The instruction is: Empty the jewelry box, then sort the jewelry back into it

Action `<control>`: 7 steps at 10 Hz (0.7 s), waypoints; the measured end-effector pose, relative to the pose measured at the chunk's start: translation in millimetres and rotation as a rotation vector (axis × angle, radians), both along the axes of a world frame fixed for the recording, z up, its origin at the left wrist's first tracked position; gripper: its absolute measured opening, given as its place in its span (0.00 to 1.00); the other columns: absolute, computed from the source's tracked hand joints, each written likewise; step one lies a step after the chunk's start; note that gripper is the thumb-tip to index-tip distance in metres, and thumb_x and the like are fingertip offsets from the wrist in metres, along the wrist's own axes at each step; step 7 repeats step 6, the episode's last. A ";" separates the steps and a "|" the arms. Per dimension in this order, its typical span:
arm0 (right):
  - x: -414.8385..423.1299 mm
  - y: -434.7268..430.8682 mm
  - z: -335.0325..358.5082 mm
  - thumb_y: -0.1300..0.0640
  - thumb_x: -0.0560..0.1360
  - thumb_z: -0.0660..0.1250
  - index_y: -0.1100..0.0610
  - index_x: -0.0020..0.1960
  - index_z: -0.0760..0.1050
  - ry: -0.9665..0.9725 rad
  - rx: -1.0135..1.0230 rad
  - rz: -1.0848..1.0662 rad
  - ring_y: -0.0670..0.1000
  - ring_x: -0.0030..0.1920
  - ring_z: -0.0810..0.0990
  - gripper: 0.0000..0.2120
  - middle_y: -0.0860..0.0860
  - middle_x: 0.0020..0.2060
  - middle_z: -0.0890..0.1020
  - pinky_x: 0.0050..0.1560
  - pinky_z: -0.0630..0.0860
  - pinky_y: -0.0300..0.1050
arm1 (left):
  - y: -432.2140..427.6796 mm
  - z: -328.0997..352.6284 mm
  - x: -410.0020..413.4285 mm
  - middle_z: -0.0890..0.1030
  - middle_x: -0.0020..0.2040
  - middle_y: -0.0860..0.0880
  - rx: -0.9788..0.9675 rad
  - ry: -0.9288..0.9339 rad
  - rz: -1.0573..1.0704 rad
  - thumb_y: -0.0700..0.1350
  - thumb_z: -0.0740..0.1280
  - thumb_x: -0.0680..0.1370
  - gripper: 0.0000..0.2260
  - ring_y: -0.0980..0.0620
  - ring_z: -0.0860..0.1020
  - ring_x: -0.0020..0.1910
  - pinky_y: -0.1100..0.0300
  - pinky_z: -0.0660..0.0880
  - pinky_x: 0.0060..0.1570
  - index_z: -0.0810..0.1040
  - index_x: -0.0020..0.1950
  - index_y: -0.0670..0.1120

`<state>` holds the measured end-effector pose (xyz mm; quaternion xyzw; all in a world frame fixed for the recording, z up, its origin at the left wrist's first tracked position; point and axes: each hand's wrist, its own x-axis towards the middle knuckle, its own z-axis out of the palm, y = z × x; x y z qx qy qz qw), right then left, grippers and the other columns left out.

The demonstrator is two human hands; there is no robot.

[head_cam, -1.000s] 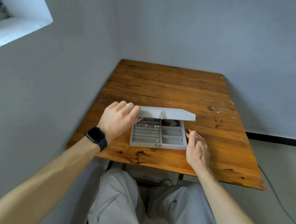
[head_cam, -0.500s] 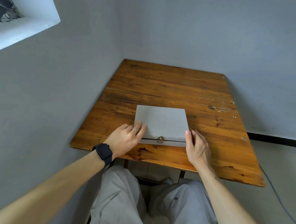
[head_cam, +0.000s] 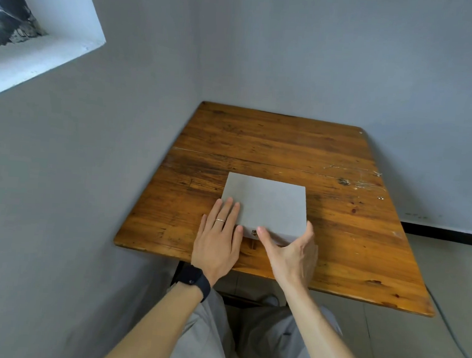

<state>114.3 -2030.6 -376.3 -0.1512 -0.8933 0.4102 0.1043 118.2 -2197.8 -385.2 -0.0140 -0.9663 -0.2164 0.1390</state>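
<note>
Jewelry box [head_cam: 267, 200]: grey, closed, on desk [head_cam: 273, 142] near its front edge.
Left hand [head_cam: 218, 242]: flat, fingers straight, resting on the box's near-left corner.
Right hand [head_cam: 291, 252]: spread, unclenched, thumb beside clasp [head_cam: 254, 232].
Risk: a jerk at the clasp may skid the box off the edge and scatter its contents.

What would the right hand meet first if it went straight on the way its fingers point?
The jewelry box: the right hand opens toward its near right corner and may be touching it, though depth is unclear.
</note>
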 end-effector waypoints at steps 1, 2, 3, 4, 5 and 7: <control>5.0 8.1 -6.2 0.25 0.57 0.73 0.51 0.77 0.47 0.024 0.108 0.081 0.55 0.68 0.69 0.61 0.54 0.69 0.69 0.64 0.74 0.61 | 1.7 0.9 -0.2 0.60 0.80 0.53 -0.023 0.022 0.027 0.56 0.48 0.84 0.24 0.55 0.51 0.80 0.43 0.56 0.77 0.61 0.80 0.52; 13.0 14.4 -12.8 0.33 0.62 0.77 0.55 0.78 0.46 0.075 0.251 0.133 0.59 0.69 0.71 0.60 0.58 0.71 0.69 0.66 0.73 0.63 | 0.9 9.9 -5.2 0.67 0.78 0.50 -0.070 0.039 0.043 0.57 0.48 0.83 0.25 0.52 0.58 0.79 0.43 0.56 0.77 0.68 0.77 0.50; 9.2 10.9 -18.0 0.35 0.67 0.74 0.58 0.79 0.47 0.141 0.335 0.128 0.60 0.71 0.71 0.55 0.59 0.72 0.69 0.71 0.68 0.61 | 4.5 23.4 -23.1 0.66 0.78 0.47 -0.147 0.005 -0.003 0.59 0.48 0.83 0.26 0.48 0.60 0.79 0.43 0.53 0.77 0.69 0.77 0.51; 2.2 8.0 -17.4 0.38 0.73 0.69 0.59 0.79 0.49 0.138 0.357 0.114 0.60 0.71 0.72 0.47 0.60 0.72 0.70 0.72 0.67 0.60 | 12.2 26.5 -38.2 0.59 0.81 0.48 -0.215 -0.051 -0.056 0.59 0.46 0.83 0.27 0.49 0.54 0.80 0.45 0.47 0.77 0.60 0.80 0.53; 2.3 6.4 -20.5 0.39 0.76 0.66 0.56 0.79 0.46 0.068 0.330 0.146 0.58 0.74 0.68 0.44 0.58 0.74 0.67 0.73 0.66 0.60 | 15.3 24.2 -41.9 0.57 0.81 0.50 -0.219 -0.076 -0.039 0.59 0.43 0.83 0.27 0.50 0.52 0.81 0.47 0.44 0.78 0.55 0.81 0.55; -2.3 21.3 7.3 0.45 0.78 0.66 0.52 0.80 0.44 -0.054 0.167 0.244 0.54 0.74 0.65 0.41 0.53 0.76 0.64 0.73 0.67 0.53 | 17.7 26.7 -39.3 0.58 0.81 0.49 -0.199 -0.065 -0.034 0.59 0.41 0.82 0.28 0.49 0.52 0.81 0.47 0.47 0.78 0.57 0.81 0.55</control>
